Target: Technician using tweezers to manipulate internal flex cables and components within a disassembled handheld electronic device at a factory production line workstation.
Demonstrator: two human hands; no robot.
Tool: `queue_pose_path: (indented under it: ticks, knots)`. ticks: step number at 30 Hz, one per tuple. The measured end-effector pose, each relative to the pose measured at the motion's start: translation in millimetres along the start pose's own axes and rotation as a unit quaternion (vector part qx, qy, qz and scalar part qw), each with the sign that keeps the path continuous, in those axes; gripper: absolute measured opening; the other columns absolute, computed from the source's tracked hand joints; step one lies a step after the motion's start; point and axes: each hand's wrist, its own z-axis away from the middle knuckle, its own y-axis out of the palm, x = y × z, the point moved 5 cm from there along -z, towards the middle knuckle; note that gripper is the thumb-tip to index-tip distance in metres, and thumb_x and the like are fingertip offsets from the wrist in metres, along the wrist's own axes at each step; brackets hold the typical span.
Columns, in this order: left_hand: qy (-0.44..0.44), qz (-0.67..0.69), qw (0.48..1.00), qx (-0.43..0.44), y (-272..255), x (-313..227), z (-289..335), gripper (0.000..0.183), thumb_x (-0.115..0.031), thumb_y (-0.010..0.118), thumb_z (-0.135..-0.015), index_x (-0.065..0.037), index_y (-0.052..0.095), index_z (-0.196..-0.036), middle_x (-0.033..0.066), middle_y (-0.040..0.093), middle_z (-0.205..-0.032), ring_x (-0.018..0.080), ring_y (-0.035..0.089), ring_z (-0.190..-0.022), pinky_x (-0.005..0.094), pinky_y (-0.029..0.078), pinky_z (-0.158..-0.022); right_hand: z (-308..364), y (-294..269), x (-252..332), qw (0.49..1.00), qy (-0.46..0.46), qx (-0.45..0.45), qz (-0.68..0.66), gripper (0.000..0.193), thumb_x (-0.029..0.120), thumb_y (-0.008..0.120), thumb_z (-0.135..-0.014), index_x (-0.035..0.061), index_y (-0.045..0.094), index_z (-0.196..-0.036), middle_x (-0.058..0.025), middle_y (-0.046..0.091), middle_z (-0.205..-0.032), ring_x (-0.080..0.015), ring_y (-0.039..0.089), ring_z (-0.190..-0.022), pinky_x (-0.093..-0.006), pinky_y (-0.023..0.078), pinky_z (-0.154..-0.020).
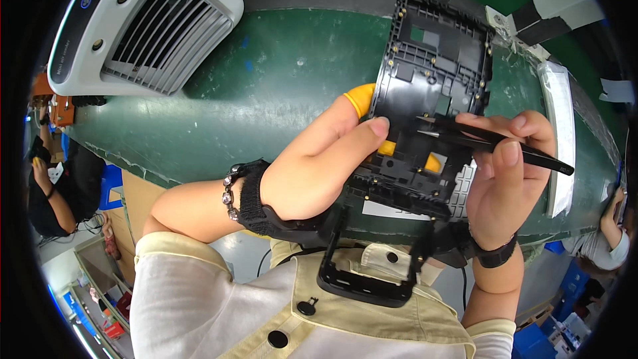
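Your left grip [306,176] is clamped on the black panel [415,80], thumb on its face and a finger in a yellow cot [360,98] at its left edge. Your right grip [508,176] is pinched around the black tweezers [495,141], their tips slightly apart over the panel's middle; whether they touch it, you can't quite tell from here. The panel stands tilted right of centre, its top reaching the upper part of the frame, and yellow shows through two gaps low in it. Dark bands circle both your wrists, with a beaded bracelet [229,194] on the left one. A black bracket [365,292] sits at lower centre before your shirt [219,299]. Around this lies the green counter [292,60], with a white heater [156,30] at upper left and a long white strip [562,136] at right.
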Motion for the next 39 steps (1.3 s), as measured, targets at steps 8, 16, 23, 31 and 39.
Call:
queue_pose_path:
  ticks: [8,16,23,31,39]
  knots:
    - [-0.014,0.027,0.996,0.088,17,-3,-2,0.076,0.000,0.053,-0.062,-0.004,0.013,-0.127,0.0117,0.032,-0.123,0.0217,0.032,-0.114,0.0348,0.023,-0.095,4,-6,3,0.984,-0.040,0.001,-0.173,0.019,-0.001,0.053,-0.075,0.0012,0.041,-0.090,-0.0083,0.051,-0.084,-0.0219,0.057,-0.083,-0.0273,0.046,-0.071]
    - [0.043,-0.111,0.992,-0.049,-27,-71,-83,0.033,-0.015,0.045,-0.080,-0.004,0.038,-0.110,0.0060,0.048,-0.104,0.0181,0.052,-0.092,0.0288,0.047,-0.071,0,-21,13,0.979,-0.085,-0.038,-0.180,0.015,-0.001,0.053,-0.076,0.0013,0.044,-0.088,-0.0052,0.050,-0.081,-0.0202,0.056,-0.084,-0.0249,0.042,-0.070]
    - [0.188,-0.079,0.906,-0.371,-129,-139,-178,0.043,-0.021,0.056,-0.069,-0.005,0.035,-0.103,0.0063,0.042,-0.082,0.0141,0.044,-0.074,0.0296,0.039,-0.067,-6,-14,5,0.976,-0.034,-0.040,-0.214,0.013,0.000,0.051,-0.077,0.0021,0.044,-0.088,-0.0051,0.050,-0.082,-0.0181,0.055,-0.086,-0.0231,0.041,-0.071]
    - [-0.032,0.063,0.997,0.020,-22,-41,-56,0.027,-0.023,0.034,-0.083,-0.003,0.047,-0.095,0.0099,0.054,-0.089,0.0229,0.053,-0.084,0.0396,0.042,-0.081,-1,-22,3,0.973,-0.039,-0.096,-0.207,0.017,-0.001,0.050,-0.078,0.0020,0.043,-0.092,-0.0055,0.048,-0.088,-0.0202,0.053,-0.086,-0.0288,0.041,-0.078]
    - [-0.093,0.117,0.983,0.108,-11,19,-20,0.036,-0.028,0.028,-0.084,0.001,0.048,-0.094,0.0109,0.054,-0.087,0.0215,0.054,-0.081,0.0422,0.034,-0.089,-9,-41,47,0.986,-0.065,-0.089,-0.123,0.021,0.008,0.057,-0.075,0.0035,0.042,-0.090,-0.0141,0.058,-0.079,-0.0048,0.043,-0.051,-0.0144,0.032,-0.046]
